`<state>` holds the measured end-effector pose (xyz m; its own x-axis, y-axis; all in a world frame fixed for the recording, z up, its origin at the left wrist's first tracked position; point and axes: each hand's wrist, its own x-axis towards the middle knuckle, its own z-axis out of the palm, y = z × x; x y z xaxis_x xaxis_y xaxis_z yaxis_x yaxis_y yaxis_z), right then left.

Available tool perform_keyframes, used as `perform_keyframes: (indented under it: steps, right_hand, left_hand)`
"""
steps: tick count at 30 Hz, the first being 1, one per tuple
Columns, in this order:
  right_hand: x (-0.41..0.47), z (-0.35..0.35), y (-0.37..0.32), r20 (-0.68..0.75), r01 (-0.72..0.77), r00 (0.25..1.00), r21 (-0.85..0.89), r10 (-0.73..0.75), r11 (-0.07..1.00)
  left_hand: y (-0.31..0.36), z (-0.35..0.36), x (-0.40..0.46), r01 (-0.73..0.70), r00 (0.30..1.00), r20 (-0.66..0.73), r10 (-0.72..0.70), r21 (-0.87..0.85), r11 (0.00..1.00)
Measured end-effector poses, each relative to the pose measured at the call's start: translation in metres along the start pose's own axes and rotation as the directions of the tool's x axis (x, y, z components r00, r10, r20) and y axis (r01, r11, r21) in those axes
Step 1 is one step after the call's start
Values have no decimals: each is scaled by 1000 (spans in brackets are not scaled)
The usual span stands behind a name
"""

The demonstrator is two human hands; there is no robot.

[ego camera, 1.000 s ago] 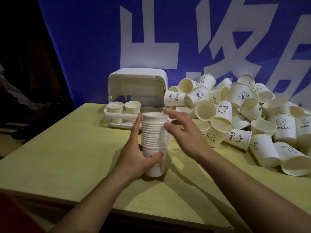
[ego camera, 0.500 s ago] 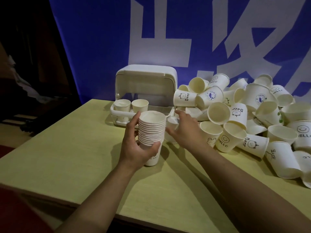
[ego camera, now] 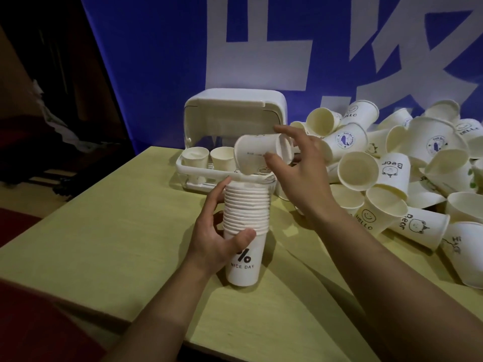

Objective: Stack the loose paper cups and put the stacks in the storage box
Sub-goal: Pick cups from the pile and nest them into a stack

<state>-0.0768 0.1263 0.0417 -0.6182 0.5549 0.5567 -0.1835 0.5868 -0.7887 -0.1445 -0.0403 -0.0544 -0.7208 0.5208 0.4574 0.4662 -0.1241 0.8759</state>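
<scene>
A tall stack of white paper cups (ego camera: 245, 220) stands on the yellow table (ego camera: 104, 231), its bottom cup printed "NICE DAY". My left hand (ego camera: 217, 231) grips the stack around its middle. My right hand (ego camera: 295, 173) holds a single paper cup (ego camera: 258, 156) tilted on its side just above the stack's top, its mouth facing left and down. Behind them sits the white storage box (ego camera: 235, 113) with its lid raised and two cup stacks (ego camera: 209, 158) in its left part. A big heap of loose cups (ego camera: 392, 163) lies to the right.
A blue banner with large white characters (ego camera: 261, 48) hangs behind the table. The left of the room is dark, with a red floor patch (ego camera: 15, 226) beside the table's left edge. The table's front edge runs just below my forearms.
My right hand took a cup from the heap's left edge and lifted it over the stack. The view moved closer and to the left; my left hand keeps its hold on the stack.
</scene>
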Motion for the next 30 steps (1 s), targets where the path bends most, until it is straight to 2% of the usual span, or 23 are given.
perform_keyframes:
  steps: [2, 4, 7, 12, 17, 23, 30]
  right_hand:
    - [0, 0, -1, 4, -12, 1000, 92, 12, 996]
    - [-1, 2, -4, 73, -51, 997, 173, 39, 984]
    - [-10, 12, -5, 198, -119, 976, 162, 86, 980]
    - [-16, 19, -7, 243, -172, 962, 203, 120, 964]
    - [-18, 11, -10, 427, -77, 904, 140, 11, 987]
    - [-16, 14, 1, 295, -21, 956, 60, 3, 998]
    - [-17, 10, 5, 305, 64, 952, -89, -33, 994]
  left_hand:
    - [-1, -1, -1, 9, 1000, 25, -9, -11, 1000]
    - [-1, -2, -3, 9, 1000, 28, -8, -19, 1000]
    - [0, -2, -4, 1, 1000, 26, 0, -25, 1000]
    - [2, -3, -6, -1, 1000, 7, 1, -40, 999]
    - [1, -6, -7, -14, 1000, 0, 14, -22, 1000]
    - [7, -6, -6, -24, 997, -74, 24, -1, 1000]
    - [4, -7, -5, -49, 992, -116, 50, 5, 999]
